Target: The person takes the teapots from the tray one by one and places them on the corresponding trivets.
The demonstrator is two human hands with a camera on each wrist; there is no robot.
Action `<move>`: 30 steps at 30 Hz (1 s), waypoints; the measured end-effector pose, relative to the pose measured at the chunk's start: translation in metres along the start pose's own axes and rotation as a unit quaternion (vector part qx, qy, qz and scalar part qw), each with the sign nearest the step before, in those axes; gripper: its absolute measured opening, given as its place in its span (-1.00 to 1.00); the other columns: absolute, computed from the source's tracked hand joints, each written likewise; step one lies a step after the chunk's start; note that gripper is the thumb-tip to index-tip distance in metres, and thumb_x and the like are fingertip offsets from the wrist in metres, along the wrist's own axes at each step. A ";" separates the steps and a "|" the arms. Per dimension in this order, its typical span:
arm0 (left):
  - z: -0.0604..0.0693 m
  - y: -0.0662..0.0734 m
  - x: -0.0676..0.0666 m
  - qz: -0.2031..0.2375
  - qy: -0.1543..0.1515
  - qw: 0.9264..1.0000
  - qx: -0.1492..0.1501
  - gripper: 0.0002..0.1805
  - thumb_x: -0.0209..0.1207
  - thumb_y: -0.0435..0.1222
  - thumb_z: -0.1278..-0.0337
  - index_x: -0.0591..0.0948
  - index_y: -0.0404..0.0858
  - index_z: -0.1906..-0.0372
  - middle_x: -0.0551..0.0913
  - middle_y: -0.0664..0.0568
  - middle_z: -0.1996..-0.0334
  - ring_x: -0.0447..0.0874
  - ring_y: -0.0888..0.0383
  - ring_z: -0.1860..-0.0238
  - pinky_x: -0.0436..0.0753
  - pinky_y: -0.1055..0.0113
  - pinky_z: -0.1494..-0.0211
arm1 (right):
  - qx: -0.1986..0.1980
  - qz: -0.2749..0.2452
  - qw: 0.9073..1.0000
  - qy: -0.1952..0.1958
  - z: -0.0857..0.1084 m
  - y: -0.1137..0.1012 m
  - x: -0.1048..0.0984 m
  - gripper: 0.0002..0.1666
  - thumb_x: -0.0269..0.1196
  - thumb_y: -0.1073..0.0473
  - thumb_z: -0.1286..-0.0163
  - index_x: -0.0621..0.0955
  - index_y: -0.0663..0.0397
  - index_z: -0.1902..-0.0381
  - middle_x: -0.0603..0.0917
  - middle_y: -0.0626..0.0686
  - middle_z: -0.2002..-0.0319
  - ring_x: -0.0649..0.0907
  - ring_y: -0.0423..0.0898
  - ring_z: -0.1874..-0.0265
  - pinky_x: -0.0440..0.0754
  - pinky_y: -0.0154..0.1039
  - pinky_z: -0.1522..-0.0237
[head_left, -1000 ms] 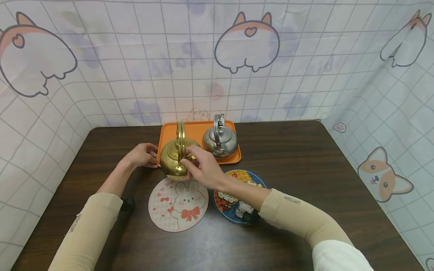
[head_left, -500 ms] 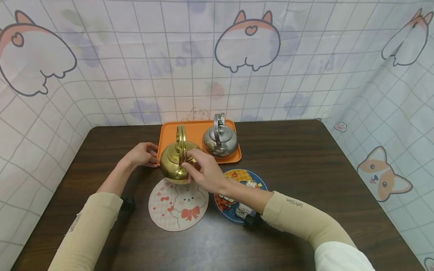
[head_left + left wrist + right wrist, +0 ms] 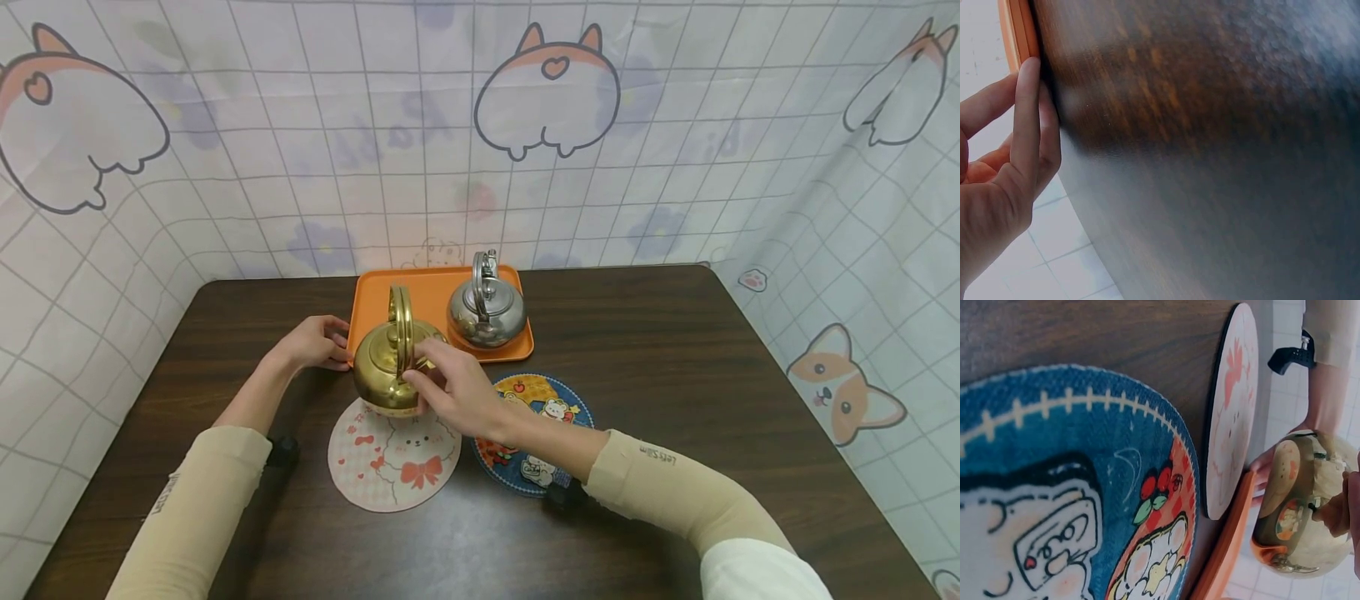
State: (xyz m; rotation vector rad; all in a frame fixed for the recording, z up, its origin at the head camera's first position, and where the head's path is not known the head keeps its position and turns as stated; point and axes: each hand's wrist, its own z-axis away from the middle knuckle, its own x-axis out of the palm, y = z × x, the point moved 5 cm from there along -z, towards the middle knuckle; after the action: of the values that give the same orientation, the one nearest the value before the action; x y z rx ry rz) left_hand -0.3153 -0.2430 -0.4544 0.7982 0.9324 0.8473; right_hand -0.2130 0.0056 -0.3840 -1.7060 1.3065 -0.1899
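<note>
The gold kettle (image 3: 386, 379) hangs by its handle from my right hand (image 3: 457, 387), whose thumb and fingers pinch the handle's lower right part. It is over the front left of the orange tray (image 3: 375, 292) and the back of the pink bunny mat (image 3: 390, 479). In the right wrist view the gold kettle (image 3: 1300, 506) shows raised beyond the tray's edge (image 3: 1229, 550). My left hand (image 3: 311, 343) touches the tray's left edge with its fingertips; in the left wrist view the left hand's (image 3: 1010, 156) fingers look fairly straight against the orange rim (image 3: 1019, 31).
A silver kettle (image 3: 487, 312) stands on the tray's right half. A round blue patterned mat (image 3: 517, 483) lies right of the pink one, partly under my right forearm. The dark wooden table (image 3: 675, 358) meets a patterned curtain (image 3: 660, 167) at its back.
My right hand has moved the gold kettle slightly towards the front of the table, further over the pink mat. The left hand, tray and silver kettle have stayed put.
</note>
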 end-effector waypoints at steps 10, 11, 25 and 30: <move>-0.001 -0.001 0.000 0.004 -0.003 1.000 -0.004 -0.26 0.19 -0.66 -0.28 0.11 -0.64 -0.46 0.44 -0.36 0.02 0.67 0.18 0.39 0.82 0.27 0.19 | -0.018 0.017 1.000 -0.002 0.006 -0.006 0.004 -0.86 0.18 0.35 -0.56 0.56 0.19 -0.02 0.59 0.05 0.21 0.63 -0.30 0.60 0.64 -0.39 0.58; -0.001 -0.001 0.000 0.003 -0.004 1.000 -0.004 -0.26 0.19 -0.66 -0.28 0.11 -0.64 -0.47 0.44 -0.36 0.02 0.67 0.18 0.38 0.82 0.27 0.19 | -0.019 0.017 1.000 -0.003 0.007 -0.006 0.005 -0.86 0.18 0.36 -0.56 0.56 0.19 -0.02 0.58 0.05 0.20 0.63 -0.31 0.59 0.64 -0.39 0.58; 0.001 0.000 0.000 0.004 -0.002 1.000 -0.008 -0.28 0.17 -0.67 -0.28 0.13 -0.63 -0.46 0.45 -0.35 0.03 0.68 0.16 0.35 0.82 0.25 0.17 | -0.027 0.015 0.999 -0.009 0.015 -0.013 0.011 -0.83 0.20 0.36 -0.55 0.56 0.17 -0.04 0.58 0.04 0.20 0.64 -0.29 0.59 0.63 -0.44 0.60; 0.001 0.000 0.000 0.002 -0.003 1.000 -0.006 -0.29 0.17 -0.66 -0.28 0.14 -0.63 -0.46 0.45 -0.35 0.02 0.68 0.14 0.33 0.82 0.24 0.16 | -0.032 0.016 0.999 -0.014 0.017 -0.014 0.014 -0.81 0.20 0.37 -0.54 0.57 0.20 -0.05 0.60 0.06 0.17 0.62 -0.36 0.57 0.64 -0.46 0.57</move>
State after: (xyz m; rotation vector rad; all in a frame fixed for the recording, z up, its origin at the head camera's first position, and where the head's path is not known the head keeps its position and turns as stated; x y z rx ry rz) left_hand -0.3141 -0.2433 -0.4535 0.7912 0.9205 0.8525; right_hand -0.1870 0.0040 -0.3883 -1.7340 1.3301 -0.1069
